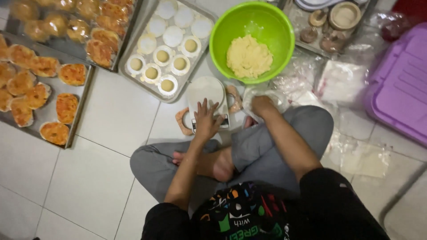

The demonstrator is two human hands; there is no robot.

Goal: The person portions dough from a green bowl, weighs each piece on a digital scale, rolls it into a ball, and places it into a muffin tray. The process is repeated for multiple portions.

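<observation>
Head view, looking straight down at someone sitting cross-legged on a white tile floor (111,111). Left hand (207,119) is open, fingers spread flat, resting on the near end of a small white kitchen scale (205,91), right over the display part. Right hand (262,104) is just beside it, curled into a clear plastic bag (262,95); can't tell if it's actually gripping anything in there.

Straight past both hands, nearly touching the far edge of the scale, sits a bright green bowl (231,26) with a lump of pale yellow dough (249,56). Left of the bowl is a metal tray (138,84) of white dough rounds, some with yellow balls on top. Further left, two more trays (80,109) with baked golden pastries.

On the right it's cluttered: loose plastic sheets (342,82), a purple lid (400,84), and a tray of wooden moulds (338,20) up top. Open room is mostly bare tile left of the knees, between the person and the pastry trays.
</observation>
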